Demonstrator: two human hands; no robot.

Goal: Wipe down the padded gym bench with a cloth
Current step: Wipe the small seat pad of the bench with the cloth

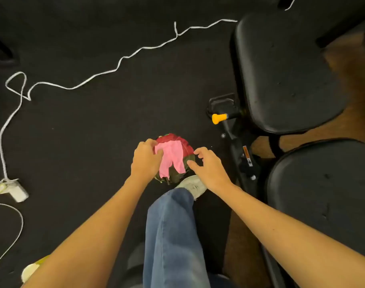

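Cloth [173,157] at centre: pink panel over red and dark green, plain, no print. Bench pads [285,73] at two to four o'clock: black; adjustment knob [218,118] yellow; floor [94,132] black. Cord [123,58] from nine to one o'clock white; trouser leg [173,235] at six o'clock blue denim.

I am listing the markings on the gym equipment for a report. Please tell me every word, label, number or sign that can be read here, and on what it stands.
No text can be read in this view.
Small sticker on the bench frame: orange and white, with a dark arrow-like mark lower down; its print is too small and blurred to read.
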